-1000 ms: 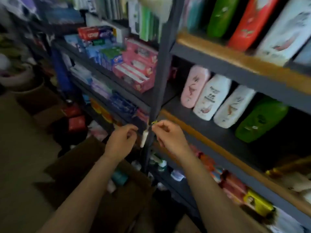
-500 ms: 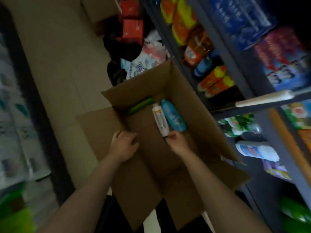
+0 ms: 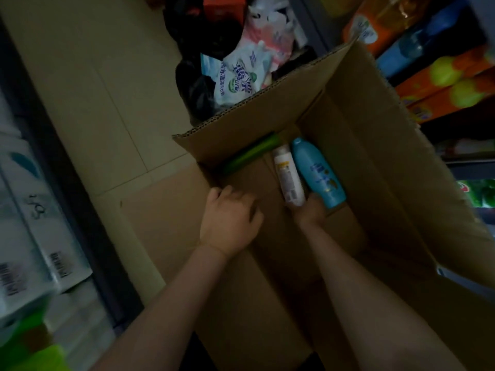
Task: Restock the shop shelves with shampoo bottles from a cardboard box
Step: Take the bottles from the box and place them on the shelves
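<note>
At frame centre, our right hand (image 3: 310, 210) reached the white cylindrical plastic bottle (image 3: 288, 175) and teal plastic shampoo bottle (image 3: 318, 174) in the brown cardboard box (image 3: 375, 145), finger closure indiscernible; our left hand (image 3: 227, 215) hung loosely curled, empty. Gripping both bottles risked dropping one.

Plain brown cardboard box (image 3: 361, 145). Inside it, a teal bottle (image 3: 318, 174) with a blue label, a white bottle (image 3: 288, 175) with a yellow band, and a green one (image 3: 250, 153), dim in shadow. The floor tiles (image 3: 88, 84) look beige. Orange packs (image 3: 442, 89) with yellow-green spots line the shelf.

— Where are our hands?
— Both our forearms reach forward and down. Our left hand (image 3: 230, 218) shows its back, fingers curled loosely.
— The right?
— Our right hand (image 3: 312, 210) lies lower, fingers hidden.
</note>
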